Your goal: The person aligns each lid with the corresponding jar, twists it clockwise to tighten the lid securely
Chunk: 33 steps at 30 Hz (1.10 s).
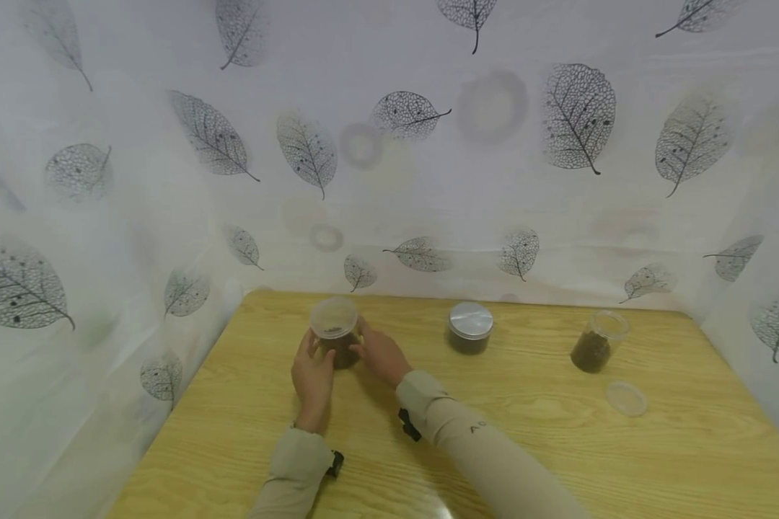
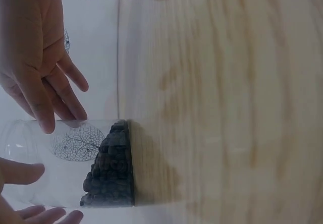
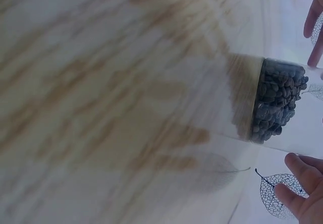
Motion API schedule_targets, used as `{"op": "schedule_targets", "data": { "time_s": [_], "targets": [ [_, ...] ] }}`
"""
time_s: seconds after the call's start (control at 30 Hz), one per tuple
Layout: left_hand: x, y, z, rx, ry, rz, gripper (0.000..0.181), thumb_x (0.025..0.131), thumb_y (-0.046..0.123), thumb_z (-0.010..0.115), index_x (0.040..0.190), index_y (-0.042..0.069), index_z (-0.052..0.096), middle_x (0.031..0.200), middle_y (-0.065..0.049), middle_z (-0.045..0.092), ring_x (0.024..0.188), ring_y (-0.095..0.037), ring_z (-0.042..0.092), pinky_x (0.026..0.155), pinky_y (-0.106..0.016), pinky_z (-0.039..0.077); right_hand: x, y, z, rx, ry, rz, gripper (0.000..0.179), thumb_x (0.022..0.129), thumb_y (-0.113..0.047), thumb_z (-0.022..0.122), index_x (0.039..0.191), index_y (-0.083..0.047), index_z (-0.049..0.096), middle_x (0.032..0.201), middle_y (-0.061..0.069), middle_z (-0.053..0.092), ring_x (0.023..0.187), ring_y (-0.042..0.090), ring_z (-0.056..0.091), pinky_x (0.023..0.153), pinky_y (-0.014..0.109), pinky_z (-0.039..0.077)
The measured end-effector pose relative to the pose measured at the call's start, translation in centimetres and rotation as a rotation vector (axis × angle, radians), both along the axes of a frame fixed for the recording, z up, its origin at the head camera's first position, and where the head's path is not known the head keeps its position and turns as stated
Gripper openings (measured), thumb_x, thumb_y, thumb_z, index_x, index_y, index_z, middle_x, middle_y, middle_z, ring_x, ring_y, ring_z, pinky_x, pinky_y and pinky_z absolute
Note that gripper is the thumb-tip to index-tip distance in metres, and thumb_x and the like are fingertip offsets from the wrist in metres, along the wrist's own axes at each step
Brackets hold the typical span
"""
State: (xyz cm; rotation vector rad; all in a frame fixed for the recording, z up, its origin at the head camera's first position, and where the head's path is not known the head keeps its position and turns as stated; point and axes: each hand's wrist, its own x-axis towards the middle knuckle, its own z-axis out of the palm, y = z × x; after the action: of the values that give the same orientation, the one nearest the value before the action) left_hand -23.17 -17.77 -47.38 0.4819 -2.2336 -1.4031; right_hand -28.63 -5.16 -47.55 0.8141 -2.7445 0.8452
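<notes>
A clear jar [image 1: 342,352] stands upright at the left back of the table. Inside it is a sloping heap of small dark pebble-like pieces [image 2: 111,168]. My left hand [image 1: 313,376] is at its left side, with thumb [image 2: 22,172] in front of the jar wall and fingers extended. From the other side, my right hand [image 1: 384,355] reaches to the jar, its fingers [image 2: 65,93] fairly straight and spread close to the wall. Whether every fingertip touches the jar cannot be told. The right wrist view shows the jar's base on the tabletop.
A low jar with a silver lid [image 1: 470,321] stands at the back middle. Farther right is an uncovered clear jar [image 1: 591,351] with dark contents, and a loose translucent lid [image 1: 626,398] lies before it. Leaf-printed sheeting [image 1: 428,187] rises behind the wooden table [image 1: 526,425].
</notes>
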Motion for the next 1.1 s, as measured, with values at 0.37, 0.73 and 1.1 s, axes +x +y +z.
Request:
{"op": "schedule_targets", "data": {
  "time_s": [0.37,0.73,1.1],
  "targets": [
    [1.1,1.2,0.8,0.001,-0.086,-0.022,0.069,0.084,0.01,0.066,0.142,0.002,0.028,0.136,-0.024,0.044,0.123,-0.041,0.045,0.1,-0.055,0.041,0.6,2.6,0.7,0.036,-0.121,-0.014,0.06,0.094,-0.025,0.056,0.141,0.004,0.033,0.128,0.024,0.056,0.111,0.035,0.06,0.096,0.043,0.048],
    [2.6,3.1,2.0,-0.053,0.068,0.034,0.064,0.083,0.01,0.067,0.136,0.004,0.032,0.129,-0.025,0.036,0.115,-0.04,0.043,0.09,-0.054,0.044,3.0,6.8,2.0,0.067,0.049,-0.044,0.044,0.09,-0.026,0.061,0.124,0.0,0.054,0.123,0.017,0.06,0.114,0.031,0.058,0.098,0.042,0.047],
    [4.1,6.2,2.8,-0.134,0.283,-0.04,0.06,0.076,0.001,0.067,0.129,0.002,0.04,0.124,-0.025,0.04,0.113,-0.04,0.044,0.094,-0.054,0.042,7.0,11.4,3.0,0.187,0.314,-0.006,0.03,0.084,-0.024,0.069,0.107,-0.006,0.063,0.106,0.006,0.065,0.1,0.023,0.062,0.086,0.039,0.051]
  ]
}}
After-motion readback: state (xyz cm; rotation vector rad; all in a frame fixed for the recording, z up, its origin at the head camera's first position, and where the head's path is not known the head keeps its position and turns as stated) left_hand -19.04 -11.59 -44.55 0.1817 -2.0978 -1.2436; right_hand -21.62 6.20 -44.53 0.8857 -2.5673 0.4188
